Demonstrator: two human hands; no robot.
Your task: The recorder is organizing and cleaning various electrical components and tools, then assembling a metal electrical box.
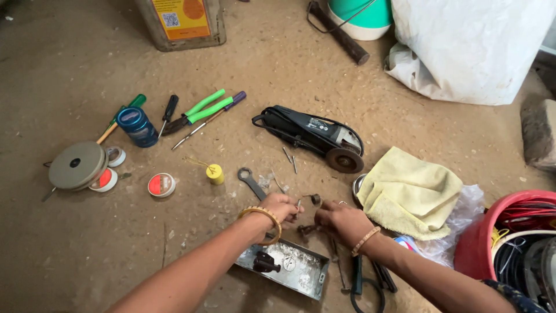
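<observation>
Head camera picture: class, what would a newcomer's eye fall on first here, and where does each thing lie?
Probably the two hands low in the middle: the left hand and right hand pinch a small metal part over the dirt floor. Just above them lies a black angle grinder, with a yellow cloth to its right. Green-handled pliers lie further left.

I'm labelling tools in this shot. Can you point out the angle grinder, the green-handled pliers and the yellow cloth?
angle grinder [310, 134], head view, on the middle of its black body.
green-handled pliers [205, 108], head view, on the green handles.
yellow cloth [411, 191], head view, on the middle of the folded cloth.
</observation>
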